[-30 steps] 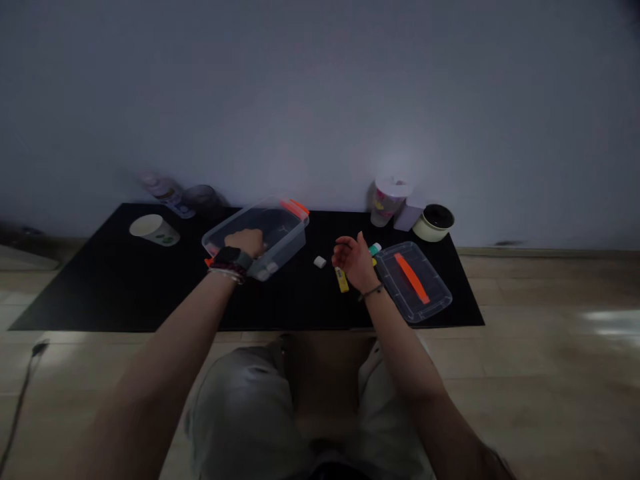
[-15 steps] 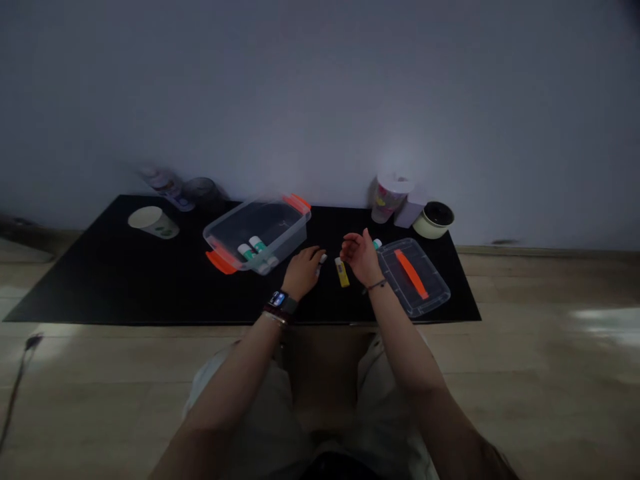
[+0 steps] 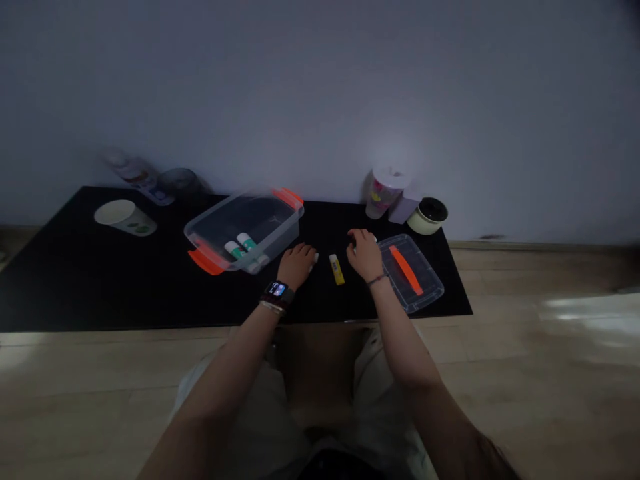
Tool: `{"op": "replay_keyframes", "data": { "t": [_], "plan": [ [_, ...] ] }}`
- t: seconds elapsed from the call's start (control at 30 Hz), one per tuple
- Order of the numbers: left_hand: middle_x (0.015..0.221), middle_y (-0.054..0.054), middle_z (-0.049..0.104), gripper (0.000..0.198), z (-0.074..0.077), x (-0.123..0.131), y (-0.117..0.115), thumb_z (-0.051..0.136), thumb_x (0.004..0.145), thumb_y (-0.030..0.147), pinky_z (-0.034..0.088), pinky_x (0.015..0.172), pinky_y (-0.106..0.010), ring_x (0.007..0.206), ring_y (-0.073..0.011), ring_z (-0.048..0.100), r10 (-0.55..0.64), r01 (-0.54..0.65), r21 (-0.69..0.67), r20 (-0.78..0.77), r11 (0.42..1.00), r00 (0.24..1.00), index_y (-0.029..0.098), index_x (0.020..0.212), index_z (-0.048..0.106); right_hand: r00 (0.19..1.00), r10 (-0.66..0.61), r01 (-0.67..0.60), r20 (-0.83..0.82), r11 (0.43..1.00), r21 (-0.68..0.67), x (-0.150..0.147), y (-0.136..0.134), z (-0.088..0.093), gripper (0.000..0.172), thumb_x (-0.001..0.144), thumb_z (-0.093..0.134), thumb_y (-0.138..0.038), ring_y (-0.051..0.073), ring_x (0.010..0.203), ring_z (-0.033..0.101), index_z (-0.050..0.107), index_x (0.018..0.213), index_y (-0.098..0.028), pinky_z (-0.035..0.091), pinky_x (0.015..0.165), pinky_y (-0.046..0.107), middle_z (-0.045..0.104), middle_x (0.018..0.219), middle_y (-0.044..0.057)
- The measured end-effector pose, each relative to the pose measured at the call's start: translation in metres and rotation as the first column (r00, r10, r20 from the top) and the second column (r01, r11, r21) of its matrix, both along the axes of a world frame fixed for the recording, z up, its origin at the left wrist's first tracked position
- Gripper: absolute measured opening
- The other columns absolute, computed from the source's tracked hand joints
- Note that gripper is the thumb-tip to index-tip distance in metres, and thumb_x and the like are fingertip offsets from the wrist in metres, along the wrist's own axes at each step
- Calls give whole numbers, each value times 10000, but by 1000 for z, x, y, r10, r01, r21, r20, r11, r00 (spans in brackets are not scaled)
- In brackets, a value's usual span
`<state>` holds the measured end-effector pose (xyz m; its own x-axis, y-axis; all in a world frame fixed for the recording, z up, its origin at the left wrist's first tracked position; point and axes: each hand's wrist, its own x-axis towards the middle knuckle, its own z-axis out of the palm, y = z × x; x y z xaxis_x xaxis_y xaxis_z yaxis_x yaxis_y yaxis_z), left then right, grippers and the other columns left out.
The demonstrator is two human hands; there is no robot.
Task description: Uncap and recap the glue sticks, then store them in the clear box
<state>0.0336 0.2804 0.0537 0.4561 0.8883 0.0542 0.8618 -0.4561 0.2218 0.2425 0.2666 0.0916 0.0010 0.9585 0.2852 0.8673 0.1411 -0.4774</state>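
Observation:
My left hand (image 3: 296, 265) rests on the black mat (image 3: 60, 267), its fingertips closed on a small white block (image 3: 315, 259). My right hand (image 3: 363, 255) curls down over a glue stick, and only its white end (image 3: 373, 239) shows past the fingers. Between the hands lies a yellow glue stick (image 3: 337, 269). To the left stands a clear plastic box (image 3: 243, 230) with orange latches, holding white-capped sticks with green bands (image 3: 236, 248). Its clear lid (image 3: 410, 273), with an orange strip, lies just right of my right hand.
A paper cup (image 3: 125, 217) lies on its side at the mat's far left. A patterned cup (image 3: 384, 193), a lilac box (image 3: 403, 209) and a round jar (image 3: 427, 215) stand at the back right. Blurred bottles (image 3: 131, 170) lean by the wall.
My left hand has come out of the box and moved right to the white block. My right hand has lowered and closed over the teal-marked stick. Sticks now show inside the box.

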Motion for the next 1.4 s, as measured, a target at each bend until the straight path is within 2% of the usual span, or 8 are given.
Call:
{"op": "replay_keyframes", "data": {
  "t": [0.23,0.33,0.43,0.6,0.83,1.0,1.2,1.4],
  "plan": [
    [1149,-154,685,241,10,-1,5,632,863,251,487,972,-463,1136,-325,621,171,-133,-134,336,982,926,179,1092,648,953,-32,101,300,971,-216,23,5,-16,471,812,579,-138,333,1296,425,670,1271,-196,383,1030,456,540,1382,170],
    [1092,-103,703,296,16,3,5,713,814,323,517,949,-416,1053,-257,659,365,-77,-418,674,905,642,186,1060,621,929,33,76,368,957,-279,23,10,-26,410,852,576,-171,327,1352,393,697,1241,-215,341,1089,479,534,1416,154],
    [1126,-99,713,368,27,8,-1,758,797,409,549,834,-337,985,-208,699,620,147,-680,722,719,307,182,1036,593,911,73,61,405,950,-308,20,16,-33,381,879,537,-147,317,1395,364,725,1200,-231,304,1121,485,541,1426,136],
    [1157,-87,732,287,46,5,-9,694,877,418,518,777,-256,936,-149,718,781,288,-765,619,576,80,213,1034,569,923,80,24,377,964,-263,21,24,-35,362,908,526,-139,277,1390,394,698,1218,-212,237,1179,473,595,1362,132],
    [1189,-110,732,273,52,0,-4,571,927,479,524,814,-305,1024,-191,703,830,324,-787,558,525,12,211,978,572,973,53,-47,-224,998,35,2,24,-8,354,956,538,-348,281,1250,534,593,1257,-171,337,1131,478,634,1283,159],
    [1132,-83,712,331,54,2,-8,661,865,503,519,838,-307,1045,-201,689,772,267,-741,636,616,-14,216,1006,575,572,63,-141,-818,990,-22,-34,-7,9,345,900,602,-523,198,867,636,595,1105,-245,529,791,327,668,933,31],
    [1063,-51,700,342,61,3,-13,690,841,507,520,904,-318,1105,-209,663,687,272,-655,726,705,-33,221,995,583,200,-118,-385,-973,904,-189,-60,-29,10,465,852,599,-686,117,596,592,530,1059,-274,477,515,228,607,761,-51],
    [1096,-59,707,341,63,7,-17,728,817,456,530,916,-326,1013,-190,663,629,310,-591,777,745,-29,194,999,609,257,-43,-520,-966,836,-176,-65,-30,9,481,863,574,-697,82,392,469,534,1072,-265,369,364,218,554,655,-82]
  ]
}}
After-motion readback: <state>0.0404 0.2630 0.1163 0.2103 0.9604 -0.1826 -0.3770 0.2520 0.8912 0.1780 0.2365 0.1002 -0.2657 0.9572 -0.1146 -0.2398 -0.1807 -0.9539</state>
